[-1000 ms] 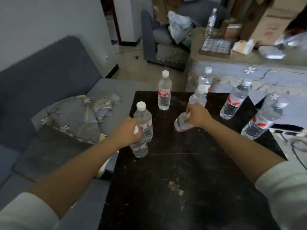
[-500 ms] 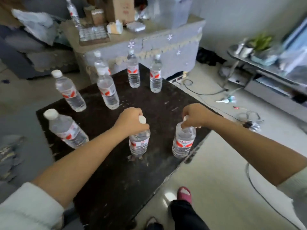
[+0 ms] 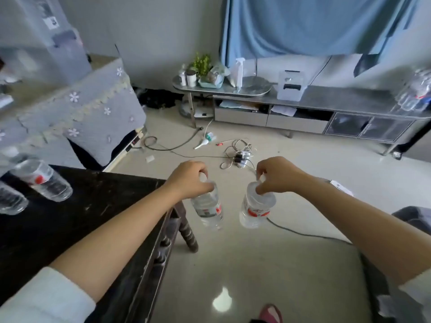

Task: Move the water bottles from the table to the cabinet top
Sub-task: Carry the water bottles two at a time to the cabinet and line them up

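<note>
My left hand [image 3: 189, 178] grips the neck of a clear water bottle [image 3: 207, 209] with a red label, hanging over the floor just past the black table [image 3: 93, 206]. My right hand [image 3: 277, 174] grips the cap end of a second bottle [image 3: 255, 210] beside it. Two more bottles [image 3: 43, 180] stand at the table's left edge, blurred. The long grey cabinet [image 3: 345, 101] runs along the far wall, with bottles [image 3: 415, 92] on its right end.
Cables and a power strip [image 3: 241, 157] lie on the floor between me and the cabinet. A white box [image 3: 291, 85], a spray bottle [image 3: 238, 72] and a plant [image 3: 203, 64] sit on the cabinet's left part. A cloth-covered stand [image 3: 88, 108] is at left, a dark seat [image 3: 415, 220] at right.
Both bottles have left the table and now hang over the floor. My view has swung right, from the table toward the cabinet by the wall.
</note>
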`<state>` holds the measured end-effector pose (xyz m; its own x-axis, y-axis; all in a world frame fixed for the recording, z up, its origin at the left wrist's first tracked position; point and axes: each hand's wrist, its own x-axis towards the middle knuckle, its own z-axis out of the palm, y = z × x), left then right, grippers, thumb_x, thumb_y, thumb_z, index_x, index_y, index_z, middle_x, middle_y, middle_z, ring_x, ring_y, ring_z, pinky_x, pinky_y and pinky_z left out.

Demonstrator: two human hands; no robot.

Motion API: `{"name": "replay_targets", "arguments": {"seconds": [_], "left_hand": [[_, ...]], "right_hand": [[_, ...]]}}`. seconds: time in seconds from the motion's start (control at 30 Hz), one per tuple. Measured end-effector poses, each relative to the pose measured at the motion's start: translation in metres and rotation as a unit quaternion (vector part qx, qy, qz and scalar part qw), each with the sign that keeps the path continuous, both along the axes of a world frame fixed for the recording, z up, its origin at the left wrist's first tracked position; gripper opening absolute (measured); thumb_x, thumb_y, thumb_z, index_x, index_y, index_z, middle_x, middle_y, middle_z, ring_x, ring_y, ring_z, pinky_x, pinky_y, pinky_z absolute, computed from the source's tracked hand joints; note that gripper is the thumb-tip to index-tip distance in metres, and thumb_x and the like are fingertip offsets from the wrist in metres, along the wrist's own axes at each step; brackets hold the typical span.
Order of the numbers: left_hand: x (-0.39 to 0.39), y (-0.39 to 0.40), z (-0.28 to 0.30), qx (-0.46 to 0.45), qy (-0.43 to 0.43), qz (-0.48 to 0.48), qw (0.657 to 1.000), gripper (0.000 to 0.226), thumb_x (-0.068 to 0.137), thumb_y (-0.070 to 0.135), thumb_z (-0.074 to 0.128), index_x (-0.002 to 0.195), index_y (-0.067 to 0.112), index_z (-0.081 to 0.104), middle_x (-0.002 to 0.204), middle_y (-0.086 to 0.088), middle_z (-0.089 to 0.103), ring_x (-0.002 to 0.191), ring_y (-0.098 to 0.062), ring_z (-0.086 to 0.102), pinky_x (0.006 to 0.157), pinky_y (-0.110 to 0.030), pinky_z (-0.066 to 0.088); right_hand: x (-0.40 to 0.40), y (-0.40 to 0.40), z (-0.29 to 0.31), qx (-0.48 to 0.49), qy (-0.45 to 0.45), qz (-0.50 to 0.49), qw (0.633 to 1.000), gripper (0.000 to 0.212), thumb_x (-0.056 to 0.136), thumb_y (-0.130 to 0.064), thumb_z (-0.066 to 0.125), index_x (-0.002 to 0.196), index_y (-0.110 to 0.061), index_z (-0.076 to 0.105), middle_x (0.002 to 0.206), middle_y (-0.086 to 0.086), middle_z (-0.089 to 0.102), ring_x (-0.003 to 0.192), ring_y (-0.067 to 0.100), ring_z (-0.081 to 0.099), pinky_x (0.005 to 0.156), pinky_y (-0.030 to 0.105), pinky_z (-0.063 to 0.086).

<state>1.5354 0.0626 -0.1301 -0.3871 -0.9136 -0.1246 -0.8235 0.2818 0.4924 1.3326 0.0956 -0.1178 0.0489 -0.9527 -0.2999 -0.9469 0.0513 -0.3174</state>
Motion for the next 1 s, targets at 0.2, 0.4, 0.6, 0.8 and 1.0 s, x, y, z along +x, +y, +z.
{"name": "replay_targets", "arguments": {"seconds": [0.2,0.4,0.6,0.8,1.0], "left_hand": [[-0.127,-0.049,-0.006,-0.006,-0.104,-0.112,0.988,0.015,0.083,0.022,0.058,0.084,0.018,0.044,0.097,-0.001,0.048,0.085,-0.018,0.045,0.070,-0.024,0.033],[-0.207,-0.088,-0.008,0.037,-0.107,-0.137,0.984,0.012,0.084,0.017,0.057,0.087,0.015,0.046,0.099,-0.002,0.045,0.062,-0.018,0.049,0.052,-0.025,0.038],[-0.294,-0.159,-0.014,0.056,-0.062,-0.188,0.979,0.024,0.081,0.028,0.068,0.073,0.021,0.047,0.083,0.004,0.046,0.055,-0.006,0.046,0.049,-0.018,0.039],[-0.392,-0.261,-0.023,0.007,-0.115,-0.286,0.951,0.015,0.082,0.027,0.062,0.085,0.020,0.049,0.095,0.002,0.045,0.091,-0.019,0.051,0.072,-0.025,0.039],[-0.488,-0.365,-0.013,-0.046,-0.144,-0.339,0.928,0.009,0.082,0.021,0.059,0.085,0.021,0.051,0.094,0.000,0.046,0.094,-0.023,0.052,0.071,-0.023,0.034]], "right_hand": [[-0.143,-0.022,0.001,0.015,0.012,-0.067,0.998,0.028,0.076,-0.024,0.068,0.098,-0.008,0.062,0.087,0.002,0.051,0.082,0.018,0.046,0.051,0.017,0.031],[-0.231,-0.045,-0.010,0.021,0.020,-0.124,0.992,0.031,0.075,-0.024,0.069,0.099,-0.007,0.062,0.088,0.002,0.052,0.077,0.019,0.049,0.049,0.017,0.031],[-0.321,-0.092,-0.022,0.049,-0.019,-0.198,0.979,0.019,0.076,-0.021,0.068,0.082,-0.013,0.052,0.066,-0.004,0.047,0.055,0.017,0.051,0.045,0.019,0.034],[-0.399,-0.169,-0.029,0.057,-0.007,-0.240,0.969,0.017,0.076,-0.020,0.068,0.082,-0.014,0.052,0.068,-0.006,0.045,0.054,0.008,0.044,0.045,0.015,0.032],[-0.475,-0.235,-0.024,0.043,-0.015,-0.328,0.944,0.016,0.078,-0.016,0.065,0.084,-0.014,0.051,0.068,-0.005,0.044,0.042,0.009,0.043,0.038,0.014,0.032]]}}
